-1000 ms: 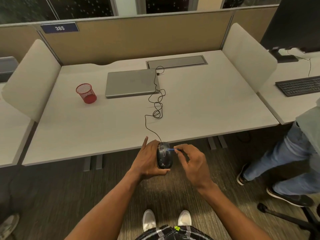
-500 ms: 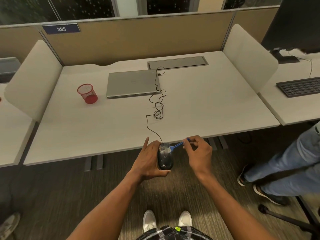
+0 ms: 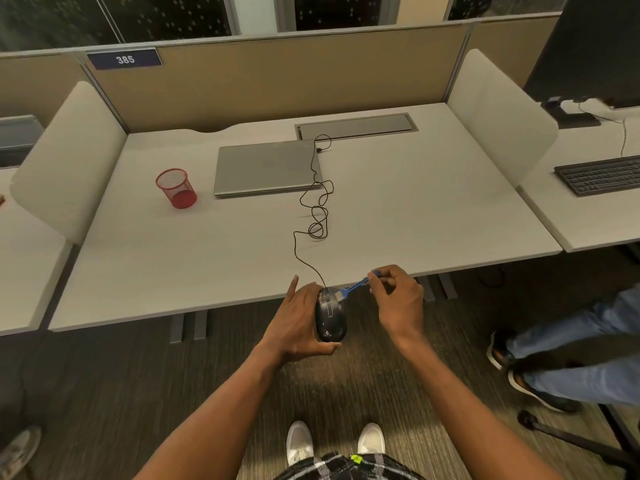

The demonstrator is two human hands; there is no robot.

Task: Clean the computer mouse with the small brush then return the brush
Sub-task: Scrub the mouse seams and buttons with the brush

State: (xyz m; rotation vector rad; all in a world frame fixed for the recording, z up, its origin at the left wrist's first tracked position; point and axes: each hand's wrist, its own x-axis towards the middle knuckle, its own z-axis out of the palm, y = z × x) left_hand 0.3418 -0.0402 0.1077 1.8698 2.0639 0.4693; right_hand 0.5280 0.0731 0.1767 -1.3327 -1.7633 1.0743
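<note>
We see a big pale desk (image 3: pixel 242 265) with a tan wall behind it. At the right edge of the picture are another person's legs in blue jeans (image 3: pixel 571 348), standing on the dark floor. A grey laptop (image 3: pixel 266 168) lies shut at the back of the desk. A black keyboard (image 3: pixel 602 174) sits on the next desk to the right. A red mesh cup (image 3: pixel 176 188) stands to the left of the laptop, a little apart from it. A thin black cord (image 3: pixel 318 209) runs in loops from beside the laptop down to the near edge of the desk.

The left hand (image 3: pixel 298 327) holds the black mouse (image 3: pixel 330 317) up in the air, just in front of the desk's near edge. Its fingers wrap around the mouse from the left side and from below, and one finger points up past the mouse's front end. The right hand (image 3: pixel 398 299) pinches the far end of the small blue brush (image 3: pixel 356 287), with the fingers and thumb pressed together on the handle. The brush slants down to the left, and its bristles touch the top of the mouse near its front end, where the cord comes out.
</note>
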